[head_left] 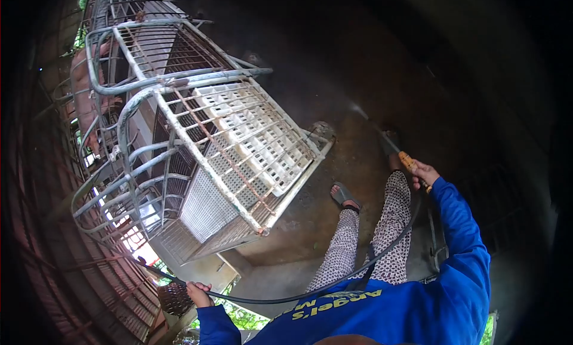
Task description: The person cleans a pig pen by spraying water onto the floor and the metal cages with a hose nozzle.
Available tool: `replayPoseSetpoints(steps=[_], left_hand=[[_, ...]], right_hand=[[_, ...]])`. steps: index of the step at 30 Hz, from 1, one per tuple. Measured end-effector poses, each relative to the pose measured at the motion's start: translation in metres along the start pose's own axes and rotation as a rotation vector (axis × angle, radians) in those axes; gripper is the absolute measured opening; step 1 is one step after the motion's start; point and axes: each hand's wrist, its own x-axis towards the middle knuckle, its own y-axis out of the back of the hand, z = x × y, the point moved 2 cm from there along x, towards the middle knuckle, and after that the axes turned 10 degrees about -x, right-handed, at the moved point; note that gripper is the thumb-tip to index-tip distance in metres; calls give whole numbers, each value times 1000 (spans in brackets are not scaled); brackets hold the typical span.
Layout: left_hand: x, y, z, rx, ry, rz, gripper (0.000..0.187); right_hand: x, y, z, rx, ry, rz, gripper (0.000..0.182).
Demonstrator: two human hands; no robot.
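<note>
My right hand (424,173) is closed round the orange handle of a pressure washer spray gun (408,162). Its thin metal lance points away to the upper left, and a white mist of spray leaves the nozzle (356,107) above the wet brown floor (298,222). From the gun a black hose (382,256) curves down across my body. My left hand (199,293) is wrapped round that hose at the lower left, beside the metal pen.
A raised metal crate (206,160) with rusty bars and white plastic slats (256,136) stands to my left. Behind its bars is a pig (86,100). My sandalled foot (344,194) is on the wet floor near the crate's corner. The far right is dark.
</note>
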Motion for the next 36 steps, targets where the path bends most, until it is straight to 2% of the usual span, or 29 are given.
replayPoseSetpoints(steps=[2,4,7,10,11,12,14,17,18,22,24,26,28,29,30,33,36], left_hand=[[-1,-8,5,27,-12,7,24],[3,-6,5,18,-13,-12,24],[3,-3,4,-5,-11,-32,25],[0,4,-1,-46,-21,-56,26],[0,5,-3,-61,-22,-69,26],[1,5,-4,-97,-23,-99,26],[3,4,-3,-170,-26,-158,26],[0,-3,6,-293,-77,-211,28],[2,-1,5,-327,-103,-222,28],[4,30,-7,-368,-141,-334,30],[4,52,-14,-387,-153,-420,30],[10,68,-18,-374,-179,-487,29],[11,87,-22,-441,-177,-542,26],[9,99,-24,-414,-175,-556,24],[7,110,-27,-445,-206,-595,22],[5,141,-36,-502,-258,-620,24],[4,174,-47,-562,-285,-672,20]], right_hand=[[-3,-7,8,13,-65,-64,50],[-4,-21,-8,-119,-8,-107,50],[7,-37,-34,-192,141,19,51],[7,-64,-44,-59,231,244,51],[0,-77,-47,-76,257,159,53],[-15,-95,-48,-160,146,236,54],[-25,-120,-39,-269,80,98,55],[-28,-147,-28,-405,139,96,53],[-45,-165,-42,-438,144,182,50],[-82,-182,-47,-468,375,503,25],[-114,-181,-41,-337,335,630,31],[-168,-206,-51,-327,186,681,27],[-206,-214,-47,-395,142,623,25],[-221,-211,-42,-479,129,545,15],[-240,-219,-35,-540,95,594,12],[-276,-243,-8,-716,-19,640,13],[-312,-286,29,-697,-47,636,18]])
